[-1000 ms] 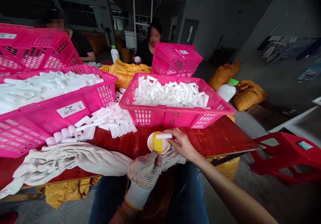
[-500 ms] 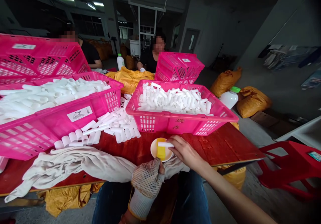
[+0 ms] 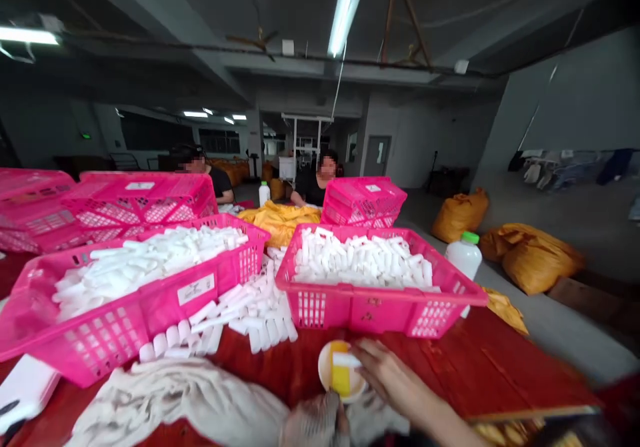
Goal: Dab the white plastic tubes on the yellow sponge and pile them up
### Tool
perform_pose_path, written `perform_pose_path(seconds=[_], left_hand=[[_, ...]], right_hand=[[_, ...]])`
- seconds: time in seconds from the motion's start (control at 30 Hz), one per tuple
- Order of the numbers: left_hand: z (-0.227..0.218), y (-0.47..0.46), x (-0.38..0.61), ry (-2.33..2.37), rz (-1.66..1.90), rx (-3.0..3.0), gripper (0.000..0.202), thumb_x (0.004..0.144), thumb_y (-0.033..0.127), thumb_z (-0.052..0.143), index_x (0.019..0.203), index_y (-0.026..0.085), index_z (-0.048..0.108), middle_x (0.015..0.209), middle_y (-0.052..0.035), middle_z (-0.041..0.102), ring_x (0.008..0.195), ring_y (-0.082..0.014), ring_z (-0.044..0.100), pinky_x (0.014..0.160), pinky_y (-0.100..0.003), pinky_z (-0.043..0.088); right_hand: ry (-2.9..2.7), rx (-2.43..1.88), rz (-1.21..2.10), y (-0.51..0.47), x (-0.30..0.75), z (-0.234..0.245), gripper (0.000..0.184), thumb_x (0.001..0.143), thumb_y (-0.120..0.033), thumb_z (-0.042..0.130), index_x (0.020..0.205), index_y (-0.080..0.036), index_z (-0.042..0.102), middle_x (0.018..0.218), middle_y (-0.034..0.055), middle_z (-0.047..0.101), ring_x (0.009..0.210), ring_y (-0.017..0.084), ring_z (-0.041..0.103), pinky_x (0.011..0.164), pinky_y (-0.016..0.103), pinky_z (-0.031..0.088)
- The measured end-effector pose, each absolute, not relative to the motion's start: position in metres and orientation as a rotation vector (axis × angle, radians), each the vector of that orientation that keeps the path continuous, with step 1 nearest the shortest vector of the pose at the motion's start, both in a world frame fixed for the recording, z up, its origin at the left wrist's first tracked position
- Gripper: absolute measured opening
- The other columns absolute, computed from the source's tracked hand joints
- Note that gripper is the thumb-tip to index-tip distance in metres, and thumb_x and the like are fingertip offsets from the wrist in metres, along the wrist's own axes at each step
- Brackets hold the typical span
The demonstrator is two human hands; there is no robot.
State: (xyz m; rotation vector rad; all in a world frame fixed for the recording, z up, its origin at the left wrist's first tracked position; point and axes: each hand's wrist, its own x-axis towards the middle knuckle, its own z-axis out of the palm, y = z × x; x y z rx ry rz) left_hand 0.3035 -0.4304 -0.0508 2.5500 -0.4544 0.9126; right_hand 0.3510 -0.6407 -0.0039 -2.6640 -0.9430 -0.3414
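Note:
My right hand [image 3: 393, 373], low in the head view, pinches a white tube [image 3: 347, 360] against a yellow sponge [image 3: 341, 381]. The sponge lies in a small round cream dish [image 3: 324, 375] on the red table [image 3: 500, 373]. My left hand [image 3: 316, 425], in a mesh glove, sits at the dish's near edge and is cut off by the bottom of the frame. Whether it grips the dish is hidden. A heap of loose white tubes [image 3: 255, 317] lies on the table just beyond the dish.
Two pink baskets of white tubes [image 3: 380, 313] [image 3: 125, 320] stand on the table, with a crumpled cloth [image 3: 175, 403] in front. Further off are stacked pink baskets [image 3: 364, 201], two co-workers [image 3: 315, 190] [image 3: 210, 183], a white bottle [image 3: 465, 257] and yellow sacks [image 3: 537, 263].
The view has tilted up, so the hands and dish sit lower in the frame and more ceiling shows. My right hand still has the tube on the sponge.

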Motion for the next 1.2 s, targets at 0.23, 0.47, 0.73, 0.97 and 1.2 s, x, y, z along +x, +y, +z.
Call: perform_pose_path(seconds=[0.23, 0.47, 0.73, 0.97, 1.2], left_hand=[[-0.067, -0.442, 0.305, -0.494, 0.84, 2.647, 0.022, 0.09, 0.025, 0.052, 0.079, 0.022, 0.071, 0.073, -0.0015, 0.076, 0.06, -0.0195, 0.068, 0.056, -0.03, 0.048], [-0.067, -0.438, 0.306, -0.527, 0.779, 2.632, 0.021, 0.091, 0.026, 0.053, 0.082, 0.025, 0.071, 0.072, 0.0014, 0.076, 0.056, -0.0196, 0.067, 0.053, -0.031, 0.044], [-0.063, -0.44, 0.304, -0.56, 0.853, 2.547, 0.02, 0.091, 0.024, 0.052, 0.087, 0.023, 0.071, 0.08, 0.0004, 0.078, 0.065, -0.0217, 0.07, 0.061, -0.034, 0.049], [-0.056, -0.445, 0.292, -0.398, 0.605, 2.693, 0.021, 0.092, 0.028, 0.049, 0.079, 0.024, 0.065, 0.074, 0.0005, 0.073, 0.063, -0.0216, 0.068, 0.058, -0.034, 0.045], [-0.038, -0.426, 0.29, -0.488, 0.402, 2.599, 0.019, 0.09, 0.038, 0.059, 0.083, 0.023, 0.068, 0.076, 0.0002, 0.073, 0.065, -0.018, 0.067, 0.057, -0.028, 0.044]], right_hand=[[-0.874, -2.573, -0.277, -0.645, 0.359, -0.003, 0.034, 0.099, -0.017, 0.054, 0.132, -0.013, 0.062, 0.124, 0.0167, 0.066, 0.115, 0.028, 0.066, 0.1, 0.044, 0.058], [-0.96, -2.605, -0.24, -0.652, 0.358, -0.002, 0.033, 0.102, -0.021, 0.05, 0.133, -0.018, 0.062, 0.127, 0.0146, 0.065, 0.116, 0.027, 0.066, 0.101, 0.044, 0.057], [-0.932, -2.629, -0.207, -0.652, 0.357, -0.004, 0.035, 0.102, -0.02, 0.047, 0.134, -0.015, 0.061, 0.128, 0.0166, 0.066, 0.119, 0.029, 0.065, 0.104, 0.045, 0.055], [-0.862, -2.584, -0.261, -0.654, 0.35, -0.019, 0.036, 0.103, -0.029, 0.043, 0.132, -0.015, 0.06, 0.122, 0.0162, 0.067, 0.111, 0.028, 0.069, 0.095, 0.043, 0.06], [-0.85, -2.508, -0.421, -0.667, 0.36, -0.036, 0.039, 0.101, -0.039, 0.043, 0.122, -0.018, 0.068, 0.115, 0.0163, 0.072, 0.104, 0.031, 0.073, 0.086, 0.044, 0.063]])
